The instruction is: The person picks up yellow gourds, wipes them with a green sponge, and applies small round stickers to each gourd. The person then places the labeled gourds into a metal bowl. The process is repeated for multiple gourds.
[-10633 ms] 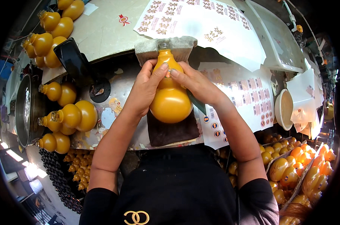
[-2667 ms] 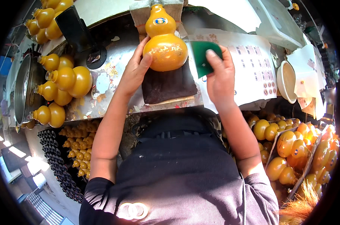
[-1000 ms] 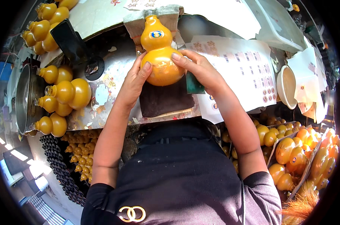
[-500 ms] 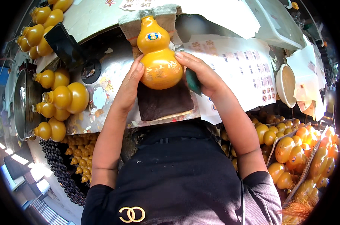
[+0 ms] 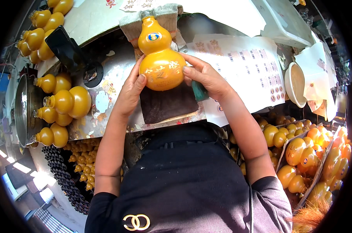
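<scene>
A yellow gourd-shaped bottle [image 5: 162, 64] lies with its glass neck pointing away from me, its neck end on a folded grey cloth [image 5: 130, 26]. It has a blue oval sticker [image 5: 153, 37] on the upper bulb and shiny, pale gold lettering on the lower one. My left hand [image 5: 132, 91] is closed against the left side of the lower bulb. My right hand [image 5: 207, 75] grips the right side, thumb on top, with a dark green flat piece [image 5: 199, 91] tucked beneath its palm. A dark brown cloth [image 5: 168, 106] lies below the bottle.
Sticker sheets [image 5: 245, 70] spread to the right, near a shallow bowl [image 5: 295, 84] and a clear plastic bin [image 5: 286, 25]. A phone [image 5: 65, 46] on a stand and several yellow gourd bottles [image 5: 80, 101] stand left. Crates of bottles [image 5: 300, 155] sit lower right.
The bottle has shifted slightly left and turned a little, its lettering now nearer the upper side. My right thumb has moved down along the lower bulb.
</scene>
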`<state>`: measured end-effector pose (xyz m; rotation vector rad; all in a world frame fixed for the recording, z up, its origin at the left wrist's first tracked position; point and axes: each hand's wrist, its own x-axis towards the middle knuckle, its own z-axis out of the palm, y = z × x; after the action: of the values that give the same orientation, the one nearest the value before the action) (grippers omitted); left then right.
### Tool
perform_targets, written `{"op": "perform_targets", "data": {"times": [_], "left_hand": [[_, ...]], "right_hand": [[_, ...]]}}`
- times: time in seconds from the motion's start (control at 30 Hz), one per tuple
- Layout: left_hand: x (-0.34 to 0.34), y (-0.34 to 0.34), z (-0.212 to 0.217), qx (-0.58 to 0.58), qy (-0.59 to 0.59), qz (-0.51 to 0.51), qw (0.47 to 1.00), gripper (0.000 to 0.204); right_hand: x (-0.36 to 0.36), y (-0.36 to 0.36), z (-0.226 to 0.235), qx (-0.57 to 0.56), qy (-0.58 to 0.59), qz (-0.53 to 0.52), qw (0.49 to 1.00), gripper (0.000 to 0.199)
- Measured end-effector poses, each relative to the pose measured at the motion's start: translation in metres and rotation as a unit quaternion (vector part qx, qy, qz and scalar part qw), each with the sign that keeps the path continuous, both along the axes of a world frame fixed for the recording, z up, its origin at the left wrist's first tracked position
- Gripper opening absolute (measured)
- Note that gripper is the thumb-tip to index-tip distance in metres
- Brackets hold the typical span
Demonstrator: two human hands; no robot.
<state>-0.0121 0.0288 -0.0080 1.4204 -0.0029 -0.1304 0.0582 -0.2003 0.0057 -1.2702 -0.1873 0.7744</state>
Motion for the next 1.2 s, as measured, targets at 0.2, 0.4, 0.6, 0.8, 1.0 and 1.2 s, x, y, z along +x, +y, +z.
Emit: {"op": "perform_targets", "data": {"times": [0.2, 0.4, 0.6, 0.8, 1.0, 1.2], "left_hand": [[0.001, 0.002, -0.004, 0.004, -0.012, -0.01, 1.0, 0.087], [0.0, 0.002, -0.001, -0.001, -0.01, -0.012, 1.0, 0.084], [0.0, 0.001, -0.003, -0.015, 0.002, 0.0, 1.0, 0.084], [-0.001, 0.0, -0.002, -0.01, 0.002, 0.0, 1.0, 0.087], [0.001, 0.002, -0.003, -0.007, -0.003, -0.002, 1.0, 0.085], [0.003, 0.007, 0.002, -0.04, 0.018, 0.003, 0.999, 0.079]], "right_hand": [[-0.002, 0.002, 0.007, 0.002, 0.009, -0.001, 1.0, 0.077], [0.003, -0.004, -0.001, 0.041, 0.037, 0.027, 0.998, 0.082], [0.001, 0.001, 0.006, -0.011, 0.008, 0.019, 1.0, 0.081], [0.001, -0.003, 0.004, -0.025, -0.035, 0.025, 0.999, 0.075], [-0.003, 0.002, 0.005, -0.056, -0.07, 0.01, 0.996, 0.069], [0.001, -0.004, 0.017, -0.059, -0.005, 0.038, 0.998, 0.07]]}}
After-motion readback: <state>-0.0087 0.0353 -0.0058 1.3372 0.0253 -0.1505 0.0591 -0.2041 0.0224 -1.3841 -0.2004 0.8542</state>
